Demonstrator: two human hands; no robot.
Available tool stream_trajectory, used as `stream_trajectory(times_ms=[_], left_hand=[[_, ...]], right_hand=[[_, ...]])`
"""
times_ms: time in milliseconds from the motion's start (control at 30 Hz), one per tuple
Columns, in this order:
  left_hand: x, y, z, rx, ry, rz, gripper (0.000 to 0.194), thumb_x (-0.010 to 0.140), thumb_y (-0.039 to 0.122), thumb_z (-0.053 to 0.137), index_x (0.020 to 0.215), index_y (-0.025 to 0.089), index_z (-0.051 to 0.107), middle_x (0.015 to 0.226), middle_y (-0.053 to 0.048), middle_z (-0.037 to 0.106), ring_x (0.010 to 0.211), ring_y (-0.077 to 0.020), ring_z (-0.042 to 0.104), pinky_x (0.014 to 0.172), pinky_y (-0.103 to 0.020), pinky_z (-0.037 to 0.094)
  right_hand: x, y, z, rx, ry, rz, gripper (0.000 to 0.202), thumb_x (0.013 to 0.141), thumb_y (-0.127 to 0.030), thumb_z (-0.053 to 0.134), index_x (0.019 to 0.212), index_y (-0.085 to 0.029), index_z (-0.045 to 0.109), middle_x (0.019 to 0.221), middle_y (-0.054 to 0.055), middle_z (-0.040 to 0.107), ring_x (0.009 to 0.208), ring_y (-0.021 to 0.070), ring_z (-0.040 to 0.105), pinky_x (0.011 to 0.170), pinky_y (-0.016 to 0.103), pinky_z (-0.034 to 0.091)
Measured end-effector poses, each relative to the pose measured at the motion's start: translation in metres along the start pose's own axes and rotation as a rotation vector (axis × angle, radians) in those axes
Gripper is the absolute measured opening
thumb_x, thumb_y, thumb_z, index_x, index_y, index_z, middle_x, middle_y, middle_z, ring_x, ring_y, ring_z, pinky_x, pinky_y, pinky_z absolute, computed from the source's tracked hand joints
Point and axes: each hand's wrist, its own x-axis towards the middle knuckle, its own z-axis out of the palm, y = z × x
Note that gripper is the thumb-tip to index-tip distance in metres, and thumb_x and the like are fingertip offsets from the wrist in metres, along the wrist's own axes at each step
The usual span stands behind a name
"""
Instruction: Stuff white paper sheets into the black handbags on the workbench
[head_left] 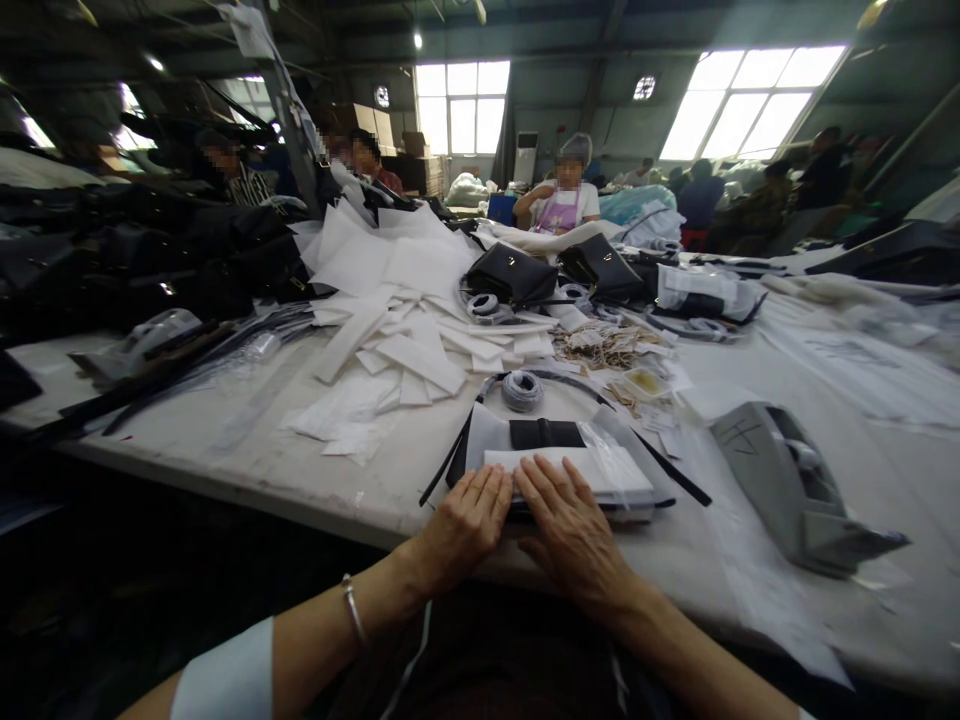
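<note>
A black handbag (457, 462) lies at the table's front edge, with a translucent sheet over it. On top of it is a folded white sheet (622, 480), and a black strip (546, 433) shows just behind that. My left hand (469, 515) rests on the near left part of the white sheet, fingers stretched out side by side. Beside it, my right hand (562, 515) lies flat on the same sheet with its fingers slightly spread. A wrapped coil (523, 391) sits behind the bag, inside the curve of a black strap (574, 378). The fingers cover part of the bag's near edge.
A grey tape dispenser (799, 485) stands to the right. White sheets (420, 350) are heaped behind the bag, near a pile of tan cords (607, 345). Black bags (514, 272) lie farther back, and more are stacked at left. A person (566, 195) sits across the table.
</note>
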Motion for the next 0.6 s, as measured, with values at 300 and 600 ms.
stream_trajectory(times_ms=[300,600], left_hand=[[0.022,-0.034,-0.004,-0.197,0.028,-0.02,0.045,0.085,0.001,0.04,0.128,0.004,0.053,0.116,-0.017,0.068,0.105,-0.0232,0.068,0.088,-0.034,0.057],[0.019,-0.036,0.002,-0.012,0.119,-0.096,0.045,0.086,0.001,0.037,0.127,0.006,0.054,0.12,-0.017,0.066,0.11,-0.0278,0.064,0.094,-0.042,0.052]], right_hand=[[0.024,-0.001,0.015,-0.084,0.114,0.028,0.059,0.086,-0.036,0.07,0.137,-0.013,0.05,0.132,0.014,0.063,0.125,0.0316,0.053,0.111,0.051,0.032],[0.056,0.009,0.015,-0.092,0.14,-0.087,0.026,0.092,-0.02,0.051,0.114,-0.01,0.059,0.107,0.013,0.07,0.098,0.0262,0.061,0.094,0.043,0.046]])
